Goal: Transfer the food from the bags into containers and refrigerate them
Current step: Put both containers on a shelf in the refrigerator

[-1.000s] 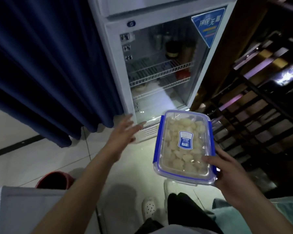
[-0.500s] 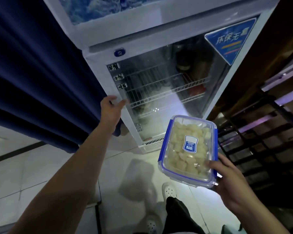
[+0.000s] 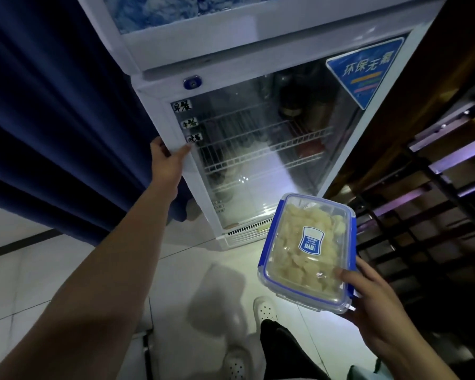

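Observation:
A white fridge (image 3: 159,116) with a glass door (image 3: 261,149) stands ahead; the door is closed. Wire shelves and a few dark jars show dimly behind the glass. My left hand (image 3: 168,157) grips the left edge of the door frame, thumb on the front and fingers wrapped round the side. My right hand (image 3: 373,305) holds a clear lidded container (image 3: 307,248) with blue clips, full of pale food pieces, at its near right corner. The container hangs level in front of the fridge's lower right.
A dark blue curtain (image 3: 52,119) hangs close against the fridge's left side. Dark metal railings (image 3: 422,215) run along the right. Pale floor tiles (image 3: 66,259) lie below, with my white shoes (image 3: 265,309) near the bottom centre.
I have stepped closer to the fridge. My left hand rose from open air to the door's left edge and closed round it. The container stayed in my right hand.

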The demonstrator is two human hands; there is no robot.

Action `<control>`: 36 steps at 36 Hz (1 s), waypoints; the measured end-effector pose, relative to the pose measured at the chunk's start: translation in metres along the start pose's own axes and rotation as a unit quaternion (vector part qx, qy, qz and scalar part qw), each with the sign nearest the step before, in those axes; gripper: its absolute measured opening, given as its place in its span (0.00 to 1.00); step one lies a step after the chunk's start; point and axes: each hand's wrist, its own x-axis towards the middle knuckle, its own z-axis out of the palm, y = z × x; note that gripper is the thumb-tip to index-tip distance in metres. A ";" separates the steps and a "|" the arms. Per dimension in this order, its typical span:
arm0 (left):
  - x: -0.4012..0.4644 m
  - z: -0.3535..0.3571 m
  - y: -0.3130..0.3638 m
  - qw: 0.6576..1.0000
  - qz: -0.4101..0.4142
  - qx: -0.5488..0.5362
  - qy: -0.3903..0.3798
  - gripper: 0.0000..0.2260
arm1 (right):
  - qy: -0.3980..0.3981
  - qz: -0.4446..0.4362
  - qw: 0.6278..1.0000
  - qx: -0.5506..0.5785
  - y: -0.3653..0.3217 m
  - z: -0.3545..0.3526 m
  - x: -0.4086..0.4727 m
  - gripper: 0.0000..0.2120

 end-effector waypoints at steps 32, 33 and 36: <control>-0.355 0.113 -0.054 0.884 0.142 0.055 -0.442 0.24 | 0.268 -0.059 0.948 0.164 0.160 -0.103 -0.252 0.18; -0.363 0.124 -0.052 0.879 0.143 0.053 -0.452 0.23 | 0.280 -0.061 0.941 0.178 0.164 -0.111 -0.258 0.17; -0.385 0.158 -0.051 0.871 0.137 0.059 -0.467 0.22 | 0.311 -0.057 0.925 0.211 0.173 -0.134 -0.267 0.16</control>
